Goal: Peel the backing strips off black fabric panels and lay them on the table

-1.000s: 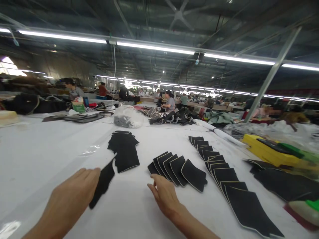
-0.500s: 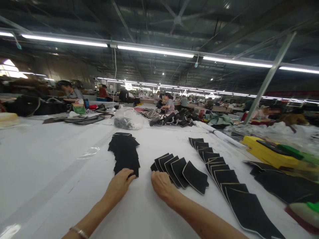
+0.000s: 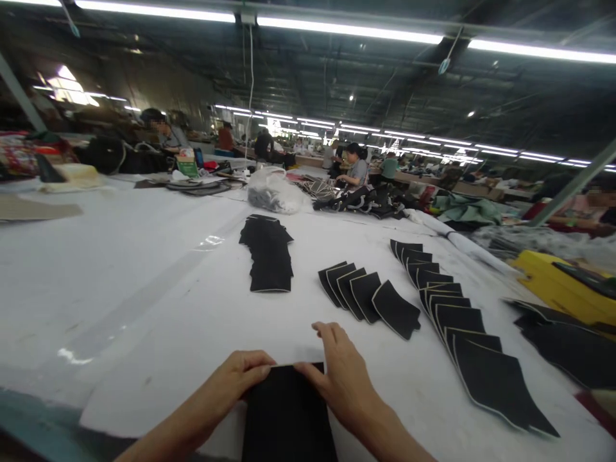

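A black cut panel with a pale edge lies close in front of me, its near end out of frame. At its far left corner, my left hand pinches the edge between thumb and fingers. My right hand rests its thumb on the far right of the same panel, while its other fingers stretch out apart from it. Beyond my hands is a stack of overlapping black panels. Right of that, several smaller curved black panels are fanned out.
A long row of overlapping black panels runs down the right of the white table. Larger black pieces and a yellow case lie farther right. At the back are a clear plastic bag, dark heaped parts and people.
Both hands have moved toward me, away from the stack and the fan. A black panel now lies between them. The right hand has unfolded its fingers. The camera view has tilted down.
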`<state>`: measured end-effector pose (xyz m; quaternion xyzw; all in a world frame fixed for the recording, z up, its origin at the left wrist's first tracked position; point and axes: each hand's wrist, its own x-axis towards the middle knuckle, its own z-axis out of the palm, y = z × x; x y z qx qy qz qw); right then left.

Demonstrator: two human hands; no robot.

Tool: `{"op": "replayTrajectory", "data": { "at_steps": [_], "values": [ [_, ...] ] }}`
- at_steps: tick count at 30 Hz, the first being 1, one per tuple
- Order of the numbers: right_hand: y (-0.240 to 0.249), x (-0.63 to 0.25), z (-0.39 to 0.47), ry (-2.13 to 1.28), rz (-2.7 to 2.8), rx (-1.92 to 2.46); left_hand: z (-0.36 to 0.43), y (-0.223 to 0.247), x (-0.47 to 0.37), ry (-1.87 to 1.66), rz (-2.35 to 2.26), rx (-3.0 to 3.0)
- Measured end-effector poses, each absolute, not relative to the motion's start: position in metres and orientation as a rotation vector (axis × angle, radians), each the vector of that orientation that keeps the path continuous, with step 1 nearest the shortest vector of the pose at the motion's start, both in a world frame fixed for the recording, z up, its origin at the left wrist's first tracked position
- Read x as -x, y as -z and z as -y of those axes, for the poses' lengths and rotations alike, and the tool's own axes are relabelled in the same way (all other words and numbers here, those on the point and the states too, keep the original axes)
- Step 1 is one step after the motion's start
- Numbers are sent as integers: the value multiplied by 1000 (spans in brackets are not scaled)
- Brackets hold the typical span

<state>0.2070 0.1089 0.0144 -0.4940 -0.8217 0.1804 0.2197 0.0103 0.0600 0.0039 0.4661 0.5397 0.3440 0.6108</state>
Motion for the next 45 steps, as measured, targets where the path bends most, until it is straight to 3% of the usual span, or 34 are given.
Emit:
{"op": "replayTrajectory", "data": {
  "at_steps": [4, 7, 19, 30, 36, 41, 45],
  "values": [
    [-6, -227, -93, -1383, 2230, 1209, -24, 2, -14, -718, -1219, -1036],
    [-1, -227, -71, -1681, 2162, 1124, -3, 8, -18, -645, -1202, -1002],
    [4, -223, -44, -1033, 2662, 719, -13, -6, -15, -320, -1207, -978],
    [13, -217, -28, -752, 2645, 673, 0, 0, -17, -456, -1247, -1015],
    [14, -216, -26, -770, 2681, 719, 7, 7, -22, -460, -1321, -1173],
    [8, -219, -26, -1012, 2712, 688, 11, 8, -28, -408, -1288, -1335],
    [0, -216, -30, -847, 2815, 692, 7, 8, -24, -405, -1334, -1393]
  ]
}}
